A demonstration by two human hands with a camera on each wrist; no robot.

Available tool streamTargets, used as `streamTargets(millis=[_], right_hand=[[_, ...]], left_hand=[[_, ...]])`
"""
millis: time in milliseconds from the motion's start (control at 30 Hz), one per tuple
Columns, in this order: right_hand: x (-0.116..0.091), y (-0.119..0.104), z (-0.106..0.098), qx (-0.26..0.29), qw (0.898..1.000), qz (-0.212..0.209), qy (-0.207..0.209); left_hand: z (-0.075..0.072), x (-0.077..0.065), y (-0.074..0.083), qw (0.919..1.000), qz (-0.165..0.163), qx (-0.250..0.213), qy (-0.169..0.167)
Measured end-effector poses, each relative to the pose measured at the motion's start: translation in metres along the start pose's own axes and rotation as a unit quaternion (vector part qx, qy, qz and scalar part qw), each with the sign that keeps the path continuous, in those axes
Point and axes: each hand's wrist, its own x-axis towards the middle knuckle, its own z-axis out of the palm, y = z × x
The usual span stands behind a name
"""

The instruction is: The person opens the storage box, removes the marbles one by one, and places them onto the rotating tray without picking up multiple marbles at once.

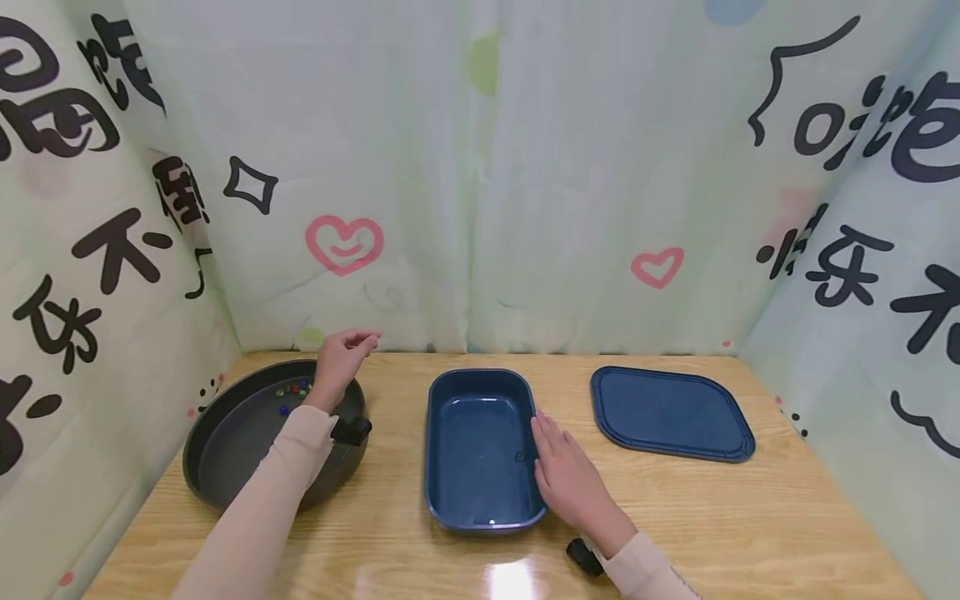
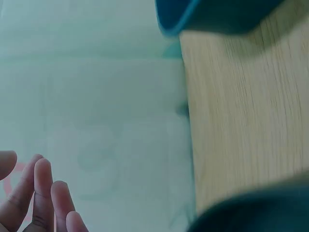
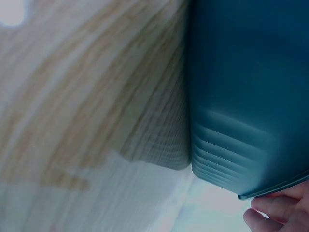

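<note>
A round dark pan stands at the left of the table, with several small red, green, yellow and blue beads at its far side. My left hand is raised over the pan's far right edge. In the left wrist view its fingers are loosely bent, with the thumb apart and nothing visible between them. At the middle, a deep blue rectangular container has one small dark round thing inside near its right wall. My right hand rests its extended fingers along the container's right rim.
A flat blue lid lies on the wooden table, right of the container. Printed curtains hang behind the table and along both sides. Each wrist wears a black camera strap piece.
</note>
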Motion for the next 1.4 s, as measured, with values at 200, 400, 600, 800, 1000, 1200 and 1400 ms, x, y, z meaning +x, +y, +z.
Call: streamTargets(millis=[200,400,600,800,1000,1200,1400], right_hand=[[-0.009,-0.001,0.003,-0.004,1.0,0.008,-0.002],[-0.015,0.0,0.006,-0.008,1.0,0.005,-0.007],[-0.016,0.0,0.004,-0.004,1.0,0.004,-0.003],[-0.015,0.001,0.0,-0.008,1.0,0.008,-0.008],[-0.01,0.003,-0.002,-0.006,1.0,0.004,-0.009],[-0.005,0.005,-0.001,-0.007,1.0,0.003,-0.004],[0.001,0.004,-0.003,0.002,1.0,-0.003,-0.014]], left_hand=[[-0.02,0.0,-0.025,0.9985,-0.043,0.024,0.023],[-0.038,-0.005,-0.053,0.9964,-0.069,0.022,0.044],[-0.053,-0.004,-0.07,0.9946,-0.086,0.016,0.056],[-0.062,-0.006,-0.08,0.9927,-0.095,-0.01,0.074],[-0.07,-0.006,-0.091,0.9907,-0.106,0.008,0.085],[-0.076,-0.003,-0.101,0.9895,-0.121,-0.018,0.078],[-0.086,-0.004,-0.105,0.9881,-0.138,-0.004,0.067]])
